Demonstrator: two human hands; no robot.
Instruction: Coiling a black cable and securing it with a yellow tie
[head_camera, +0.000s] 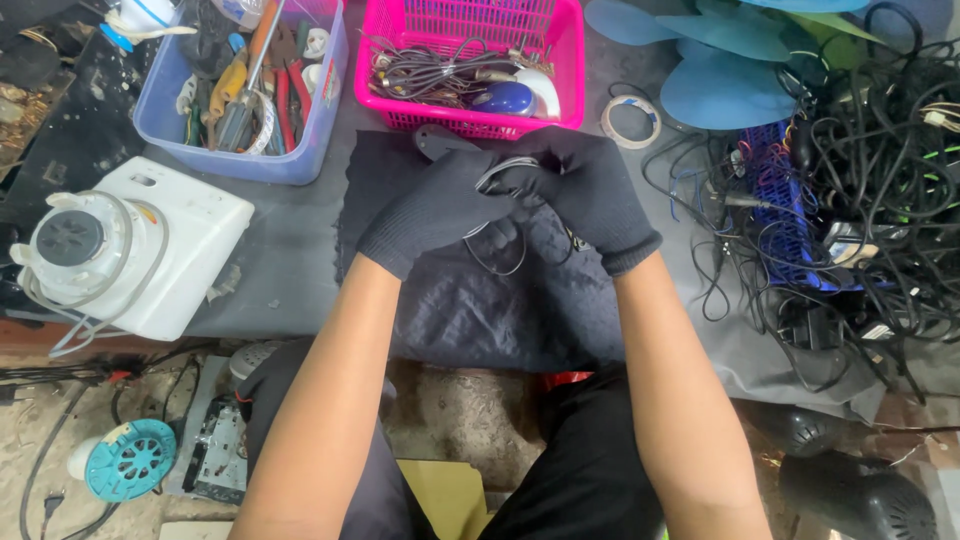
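Note:
Both my hands wear black knit gloves and meet over a dark cloth (480, 310) spread on the low table. My left hand (435, 210) and my right hand (590, 190) are closed together on a thin grey wire (497, 262) that loops out below the fingers and over the knuckles. A small dark flat part (440, 140) pokes out behind my left hand; whether a hand holds it I cannot tell. My fingertips are hidden where the hands press together.
A pink basket (470, 60) of cables and a mouse stands behind the hands. A blue bin (240, 90) of hand tools sits back left, a white appliance body (130, 245) at left. Tangled black cables (860, 200), blue fan blades (720, 60) and a tape roll (630, 120) lie at right.

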